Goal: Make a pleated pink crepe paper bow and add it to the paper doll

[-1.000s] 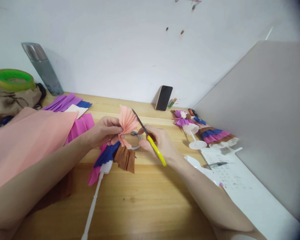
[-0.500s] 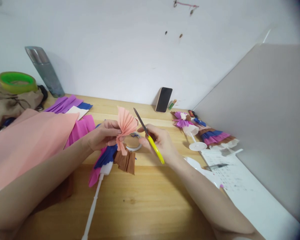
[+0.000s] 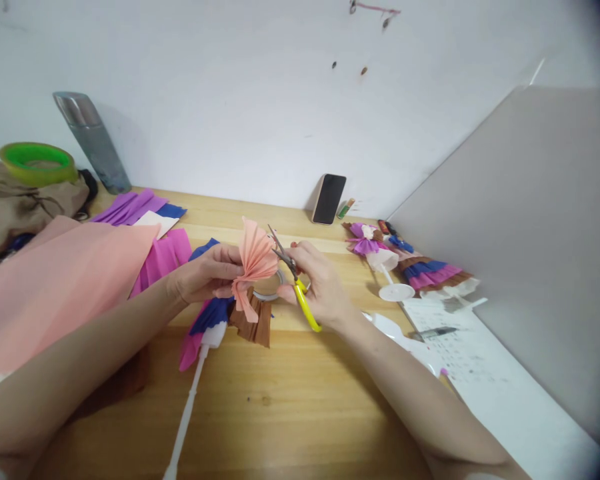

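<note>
My left hand (image 3: 207, 270) pinches the waist of a pleated peach crepe-paper fan (image 3: 256, 257), held upright above the wooden table (image 3: 280, 400). My right hand (image 3: 320, 283) grips yellow-handled scissors (image 3: 296, 283), whose blades are spread a little at the fan's right edge. Under the fan lies a paper figure (image 3: 230, 317) with blue, pink and brown skirts on a white plastic stick (image 3: 185, 413). A roll of clear tape (image 3: 270, 283) lies partly hidden behind the fan.
A large peach paper sheet (image 3: 55, 280) and purple, pink and blue sheets lie at left. A black phone (image 3: 329, 198) leans on the wall. Finished paper dolls (image 3: 410, 263), a pen (image 3: 433, 331) and printed paper sit right, beside a grey panel (image 3: 530, 233). A grey flask (image 3: 93, 141) stands back left.
The scissors have dropped and tilted toward the fan, and their blades now meet its right edge. My left hand and the fan moved slightly right and lower.
</note>
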